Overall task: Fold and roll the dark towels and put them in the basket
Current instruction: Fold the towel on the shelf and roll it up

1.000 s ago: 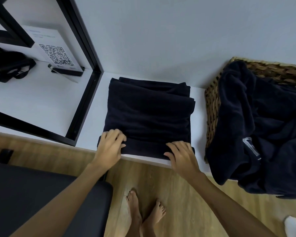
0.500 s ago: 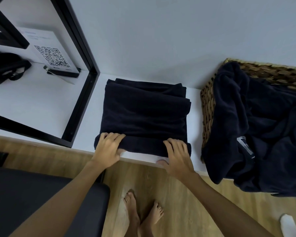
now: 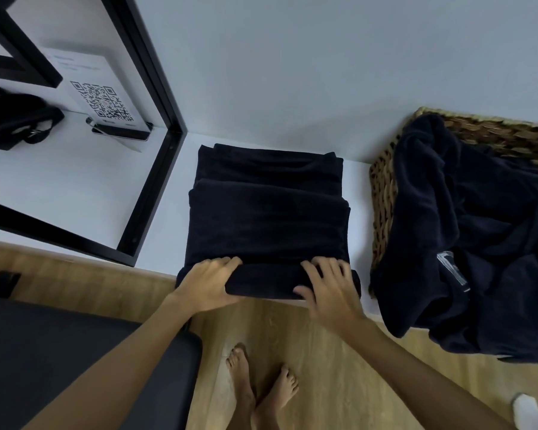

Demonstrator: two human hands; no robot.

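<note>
Both hands are curled over the near edge of the folded dark towel (image 3: 267, 218) on the white table (image 3: 168, 206), left hand (image 3: 207, 282) & right hand (image 3: 328, 288) w/ fingers (image 3: 330, 270) clamped on the started roll, prob. to keep it tight and even. Just right of the fingers, the wicker basket (image 3: 382, 193) holds more dark towels (image 3: 479, 231), one w/ a tag I can't read. Far left, a QR-code sign (image 3: 101, 100), text too blurry.

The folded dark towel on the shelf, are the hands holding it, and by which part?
Yes. Both the left hand and right hand grip the folded dark towel by its rolled near edge, fingers on top, thumbs underneath.
</note>
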